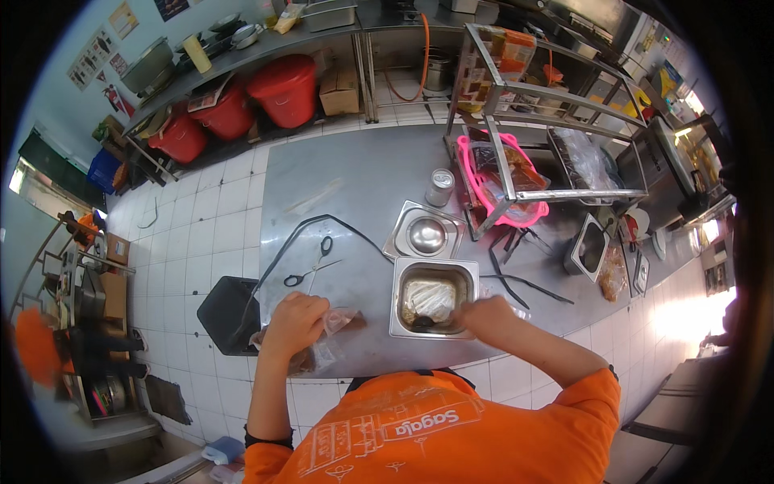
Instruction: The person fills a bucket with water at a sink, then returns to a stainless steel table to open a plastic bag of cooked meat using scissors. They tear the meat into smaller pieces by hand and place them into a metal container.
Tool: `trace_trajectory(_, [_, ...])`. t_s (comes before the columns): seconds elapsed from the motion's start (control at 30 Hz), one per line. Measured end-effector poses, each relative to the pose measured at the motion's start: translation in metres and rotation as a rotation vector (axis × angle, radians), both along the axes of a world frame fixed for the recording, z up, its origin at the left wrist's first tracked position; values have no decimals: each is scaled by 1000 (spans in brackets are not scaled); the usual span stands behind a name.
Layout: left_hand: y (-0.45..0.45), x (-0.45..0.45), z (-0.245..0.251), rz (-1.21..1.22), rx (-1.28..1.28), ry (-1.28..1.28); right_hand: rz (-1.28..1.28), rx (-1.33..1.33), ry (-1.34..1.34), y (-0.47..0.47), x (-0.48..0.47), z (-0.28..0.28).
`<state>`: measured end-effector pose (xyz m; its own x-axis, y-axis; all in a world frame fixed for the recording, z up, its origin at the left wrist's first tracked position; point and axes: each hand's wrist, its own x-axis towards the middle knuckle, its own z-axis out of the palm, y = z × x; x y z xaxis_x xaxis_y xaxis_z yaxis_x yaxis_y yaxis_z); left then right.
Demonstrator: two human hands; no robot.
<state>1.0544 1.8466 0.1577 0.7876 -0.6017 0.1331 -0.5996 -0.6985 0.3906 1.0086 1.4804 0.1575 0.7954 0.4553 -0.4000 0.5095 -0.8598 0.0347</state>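
Observation:
My left hand (pixel 299 320) is closed on a clear plastic bag (pixel 344 319) with brown contents, near the table's front edge. At the right rim of a deep stainless steel food pan (pixel 396 302) is my right hand (pixel 484 320), blurred, its fingers hard to make out. Inside that pan lie a clear plastic bag (pixel 430 296) and something dark. Behind it, a second steel pan (pixel 396 239) has a round metal bowl (pixel 427 236) in it. Scissors (pixel 314 270) with black handles rest, blades apart, on the steel table (pixel 363 151), inside the curve of a black strap (pixel 302 224).
A silver can (pixel 441 186) stands beside a metal rack (pixel 499 145), where a pink basket (pixel 535 213) holds packets. Farther right is another steel pan (pixel 574 248). A dark bin (pixel 224 314) adjoins the left table edge. At far left is a person in orange (pixel 37 348).

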Motion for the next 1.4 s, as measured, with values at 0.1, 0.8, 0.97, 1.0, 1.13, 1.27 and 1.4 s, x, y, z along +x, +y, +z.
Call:
trace_trajectory(0.1, [-12, -16, 9, 197, 27, 99, -26, 54, -29, -4, -4, 8])
trace_trajectory(0.8, [-3, -68, -5, 321, -207, 149, -489, 838, -410, -96, 70, -143])
trace_trajectory(0.97, [-7, -73, -4, 294, -305, 118, -543, 741, -386, -89, 67, -170])
trace_trajectory(1.0, [-7, -75, -4, 303, -255, 101, -542, 785, -398, -87, 67, -169])
trace_trajectory(1.13, [-4, -80, -6, 310, -174, 87, -473, 564, -376, -75, 69, -134])
trace_trajectory(1.27, [1, -87, -15, 292, -236, 52, -497, 454, -119, -34, 72, -54])
trace_trajectory(1.4, [8, -95, -23, 272, -261, 20, -227, 374, -519, 75, 89, -18])
